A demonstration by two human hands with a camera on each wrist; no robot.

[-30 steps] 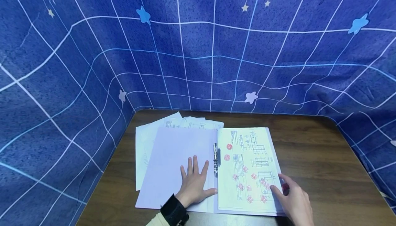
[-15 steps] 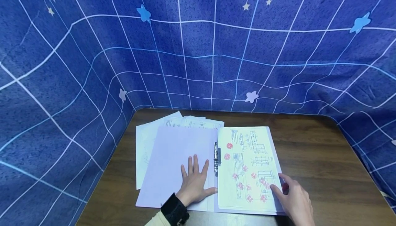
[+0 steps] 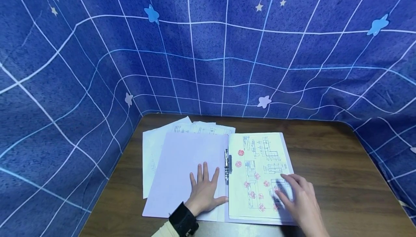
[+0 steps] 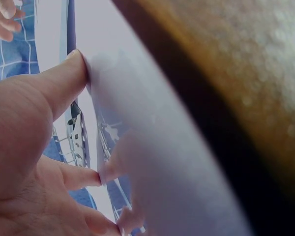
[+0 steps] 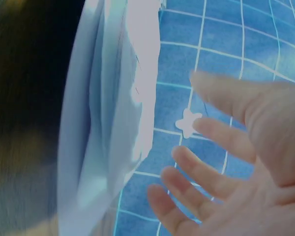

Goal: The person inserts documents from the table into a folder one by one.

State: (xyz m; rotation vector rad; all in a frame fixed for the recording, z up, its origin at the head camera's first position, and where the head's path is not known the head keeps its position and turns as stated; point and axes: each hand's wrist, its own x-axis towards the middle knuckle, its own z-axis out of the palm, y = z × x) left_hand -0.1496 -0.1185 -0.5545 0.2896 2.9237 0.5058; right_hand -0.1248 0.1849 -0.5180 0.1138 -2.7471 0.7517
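Note:
A pale lilac ring folder (image 3: 182, 157) lies opened flat on the table. My left hand (image 3: 203, 193) rests on its left cover with fingers spread, the thumb reaching the spine. A metal clip (image 3: 226, 168) runs along the spine; it also shows as a clip (image 4: 77, 140) past the fingers in the left wrist view. Stacked on the right side are sheets (image 3: 240, 201) with line drawings and red round stamps. Over their right edge hovers my right hand (image 3: 302, 201), fingers loosely bent and holding nothing. In the right wrist view that hand (image 5: 221, 167) stands apart from the stack's edge (image 5: 108, 123).
Loose white papers (image 3: 151, 157) stick out from under the folder at the back left. The brown wooden table (image 3: 344, 179) extends to the right. A blue curtain (image 3: 208, 71) with white grid lines and stars hangs behind and at both sides.
My right hand has let go of the sheets' lower right edge and lifted up and leftward over the page. The left hand has stayed in place.

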